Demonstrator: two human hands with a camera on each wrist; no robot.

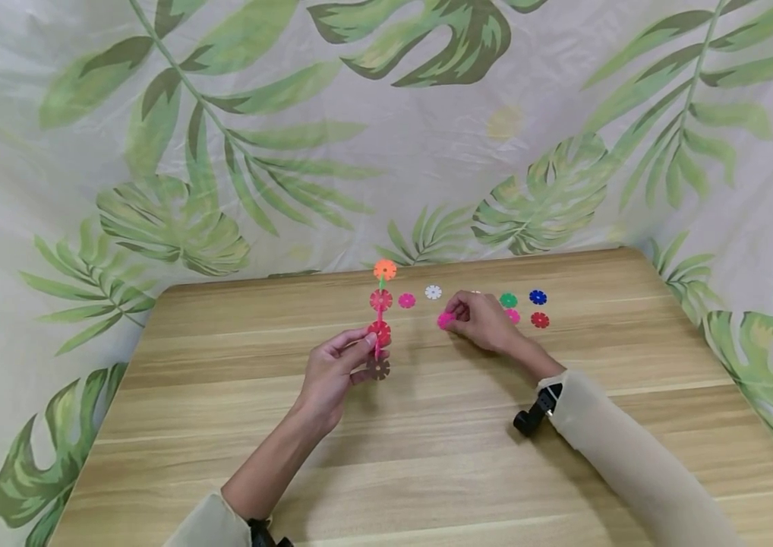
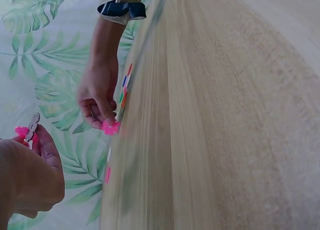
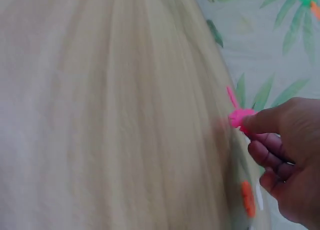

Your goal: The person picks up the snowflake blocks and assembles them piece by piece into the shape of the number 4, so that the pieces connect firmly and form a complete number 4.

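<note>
Disc chain is up in the left hand, roughly upright over the table, thumb and fingers pinching it down near the bottom, just above the brown disc. That's what makes me nervous tbh: the orange disc is way up top with just slotted joints under it, so a tilt or bump could probably make it sag or pop off. Squeeze too hard and I'd guess a lower joint twists loose too.

Right hand has a pink disc pinched in its fingertips, apart from the chain. Can't tell if it's fully off the wood. Thin grip, so it could slip or end up with its slots facing wrong. Also, the white disc sits near those knuckles, and the green disc and blue disc lie further right. A careless sleeve or wrist could scatter stuff, maybe over the back edge.
</note>
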